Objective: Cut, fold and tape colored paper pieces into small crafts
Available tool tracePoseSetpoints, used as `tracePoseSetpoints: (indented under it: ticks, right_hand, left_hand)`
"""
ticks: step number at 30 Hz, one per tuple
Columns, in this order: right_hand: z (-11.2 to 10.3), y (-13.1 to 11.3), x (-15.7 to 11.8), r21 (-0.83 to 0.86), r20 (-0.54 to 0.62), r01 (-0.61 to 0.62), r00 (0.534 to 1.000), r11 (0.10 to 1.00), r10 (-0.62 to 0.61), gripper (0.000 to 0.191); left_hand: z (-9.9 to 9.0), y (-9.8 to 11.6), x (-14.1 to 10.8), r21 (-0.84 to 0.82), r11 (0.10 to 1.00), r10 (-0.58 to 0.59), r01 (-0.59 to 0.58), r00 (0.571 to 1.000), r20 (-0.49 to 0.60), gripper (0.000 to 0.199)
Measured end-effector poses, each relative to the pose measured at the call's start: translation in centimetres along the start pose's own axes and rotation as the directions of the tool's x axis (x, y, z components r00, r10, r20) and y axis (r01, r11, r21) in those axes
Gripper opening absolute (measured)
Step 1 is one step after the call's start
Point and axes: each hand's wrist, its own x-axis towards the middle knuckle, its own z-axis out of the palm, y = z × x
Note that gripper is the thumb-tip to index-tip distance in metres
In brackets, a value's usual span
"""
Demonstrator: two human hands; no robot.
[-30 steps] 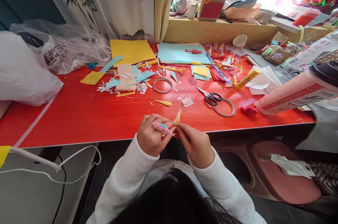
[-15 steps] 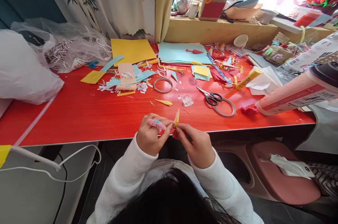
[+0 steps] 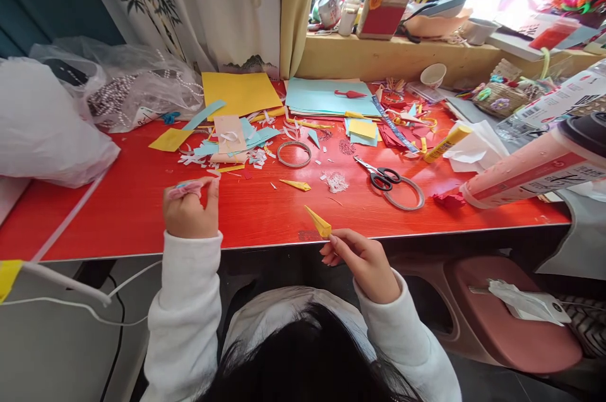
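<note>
Between the thumb and fingers of my right hand [image 3: 362,258] is a yellow folded paper cone [image 3: 319,221], its narrow tip pointing up and left. My left hand [image 3: 190,207] is raised over the front left of the red table [image 3: 132,212], thumb and index finger pinched near a small pale scrap [image 3: 214,175]. A pink and blue thing [image 3: 185,189] lies across its fingers. Another yellow cone [image 3: 296,185] rests on the table, left of white shreds [image 3: 337,183]. A tape roll [image 3: 294,154] lies behind it.
Scissors [image 3: 384,178] and a second tape roll [image 3: 411,192] lie right of centre. A large pink bottle [image 3: 530,168] leans at the right. Paper scraps [image 3: 230,134] and yellow sheets [image 3: 241,93] lie behind; a white bag [image 3: 47,124] stands left.
My hands have come apart. The left has moved left and forward over the table, to the paper scraps. The right keeps the yellow cone, now in fuller view.
</note>
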Motion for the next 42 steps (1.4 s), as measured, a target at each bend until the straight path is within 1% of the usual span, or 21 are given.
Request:
tracePoseSetpoints:
  ticks: [3, 6, 8, 10, 14, 17, 20, 22, 23, 24, 25, 26, 27, 29, 30, 32, 34, 35, 36, 38, 42]
  right_hand:
    - [-0.3, 0.5, -0.1, 0.045, -0.014, -0.066, 0.998, 0.997, 0.067, 0.027]
    - [-0.3, 0.9, -0.1, 0.072, -0.017, -0.110, 0.994, 0.991, 0.112, 0.030]
    - [-0.2, 1.1, -0.1, 0.073, -0.024, -0.135, 0.990, 0.988, 0.137, 0.032]
    - [0.0, 1.2, 0.0, 0.062, -0.052, -0.152, 0.986, 0.986, 0.156, 0.032]
    - [0.1, 1.5, 0.0, 0.023, -0.120, -0.154, 0.981, 0.988, 0.155, 0.032]
    - [0.0, 1.7, 0.0, -0.013, -0.162, -0.138, 0.978, 0.990, 0.134, 0.031]
    - [0.3, 1.7, -0.5, -0.040, -0.258, -0.061, 0.965, 0.997, 0.048, 0.025]
    - [1.1, 1.4, -1.0, -0.001, -0.268, 0.038, 0.963, 0.999, -0.037, 0.024]
    - [1.7, 1.1, -1.2, 0.053, -0.212, 0.095, 0.974, 0.994, -0.082, 0.028]
    - [2.5, 0.8, -1.5, 0.135, -0.094, 0.140, 0.987, 0.981, -0.128, 0.037]
    - [3.3, 0.4, -1.7, 0.249, 0.047, 0.174, 0.980, 0.953, -0.192, 0.049]
    - [4.1, 0.0, -1.8, 0.349, 0.154, 0.183, 0.956, 0.919, -0.249, 0.058]
    - [4.7, -0.4, -1.9, 0.419, 0.210, 0.178, 0.935, 0.890, -0.286, 0.059]
    - [5.6, -1.2, -2.1, 0.460, 0.285, 0.092, 0.927, 0.883, -0.245, 0.046]
    - [5.8, -1.5, -2.1, 0.463, 0.300, 0.065, 0.927, 0.884, -0.225, 0.044]
    - [5.5, -2.1, -2.1, 0.468, 0.332, 0.024, 0.922, 0.884, -0.201, 0.042]
    - [5.0, -2.5, -2.3, 0.478, 0.368, -0.010, 0.910, 0.878, -0.189, 0.043]
    - [4.7, -2.6, -2.4, 0.482, 0.382, -0.030, 0.907, 0.875, -0.179, 0.043]
    - [4.5, -2.7, -2.5, 0.483, 0.390, -0.049, 0.906, 0.874, -0.165, 0.043]
    - [4.3, -2.7, -2.8, 0.479, 0.399, -0.089, 0.908, 0.874, -0.126, 0.045]
    - [4.4, -2.8, -3.5, 0.476, 0.389, -0.104, 0.916, 0.873, -0.102, 0.039]
  left_hand:
    - [0.8, -2.4, -0.2, 0.106, 0.993, -0.057, 0.047, 0.994, 0.095, 0.027]
    - [1.0, -2.8, -0.5, 0.155, 0.980, -0.147, 0.123, 0.977, 0.156, 0.017]
    - [1.0, -2.5, -0.7, 0.150, 0.975, -0.191, 0.162, 0.960, 0.203, 0.019]
    - [1.0, -2.5, -0.8, 0.123, 0.977, -0.199, 0.175, 0.954, 0.224, 0.022]
    - [1.1, -2.7, -0.6, 0.022, 0.992, -0.129, 0.127, 0.973, 0.194, 0.021]
    - [0.7, -1.7, -0.2, -0.013, 0.995, -0.097, 0.099, 0.987, 0.131, 0.026]
    - [-1.2, 2.0, -0.1, -0.156, 0.985, -0.059, 0.073, 0.994, 0.091, 0.033]
    - [-3.3, 5.7, -0.3, -0.450, 0.886, -0.008, 0.112, 0.974, 0.226, 0.035]
    - [-4.4, 7.6, -0.5, -0.603, 0.775, 0.004, 0.188, 0.953, 0.303, 0.039]
    - [-5.4, 9.4, -0.7, -0.701, 0.657, 0.044, 0.278, 0.914, 0.403, 0.048]
    - [-6.3, 11.0, -0.9, -0.731, 0.581, 0.061, 0.357, 0.877, 0.477, 0.057]
    - [-7.0, 12.3, -1.1, -0.737, 0.556, 0.066, 0.385, 0.863, 0.501, 0.062]
    - [-7.4, 13.3, -1.3, -0.730, 0.540, 0.076, 0.418, 0.840, 0.537, 0.062]
    - [-7.6, 14.2, -1.5, -0.748, 0.429, 0.059, 0.507, 0.810, 0.583, 0.061]
    - [-7.6, 14.3, -1.5, -0.762, 0.331, 0.036, 0.557, 0.800, 0.599, 0.060]
    - [-7.4, 14.2, -1.5, -0.779, 0.065, -0.010, 0.624, 0.781, 0.625, 0.061]
    - [-7.5, 14.1, -1.4, -0.762, -0.168, -0.026, 0.626, 0.769, 0.638, 0.062]
    - [-7.8, 14.1, -1.4, -0.754, -0.237, -0.031, 0.612, 0.771, 0.636, 0.062]
    - [-8.1, 14.2, -1.3, -0.758, -0.271, -0.038, 0.594, 0.780, 0.625, 0.063]
    - [-8.8, 14.3, -1.3, -0.798, -0.260, -0.082, 0.544, 0.811, 0.580, 0.064]
    - [-9.9, 14.4, -1.9, -0.887, -0.104, -0.152, 0.449, 0.875, 0.460, 0.068]
